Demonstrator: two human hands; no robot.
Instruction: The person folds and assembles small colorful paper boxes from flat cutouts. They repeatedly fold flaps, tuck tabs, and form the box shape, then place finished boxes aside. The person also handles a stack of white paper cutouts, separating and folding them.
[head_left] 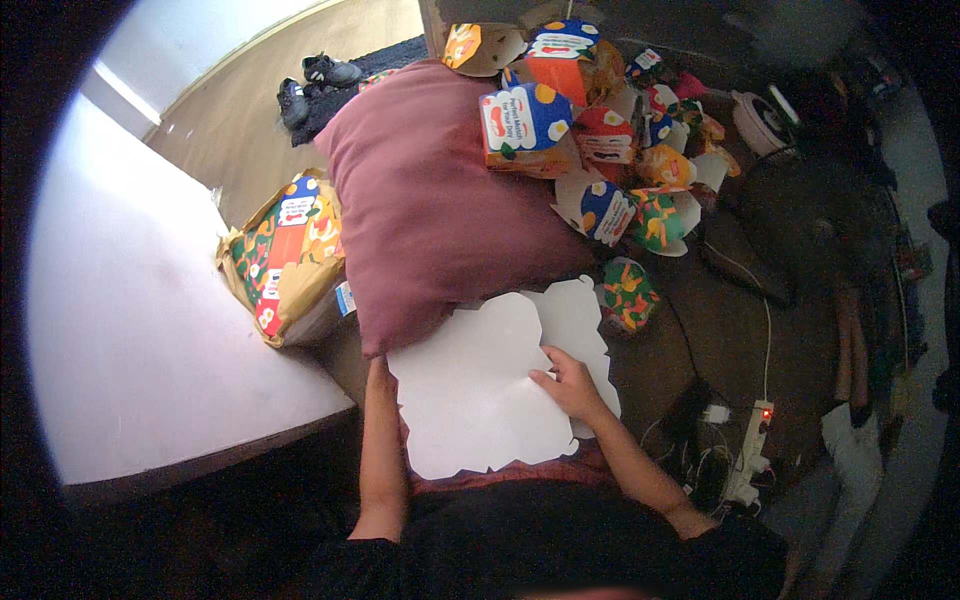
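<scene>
A flat white die-cut carton blank (480,400) lies unfolded on the person's lap, over a second blank. The right hand (572,388) presses on it, fingers together and curled; the left hand (378,372) is tucked under its edge, fingers hidden. Folded printed boxes (590,130) are piled beyond a maroon pillow (430,200); a stack of printed flats (290,255) waits beside it.

The right grip (572,388) rests on the flat cardboard sheet (480,390), with the left grip hidden beneath its left edge. Beyond both lies the pillow (430,200); folded boxes (600,130) pile behind it, rightward. A table (130,330) stands left.
</scene>
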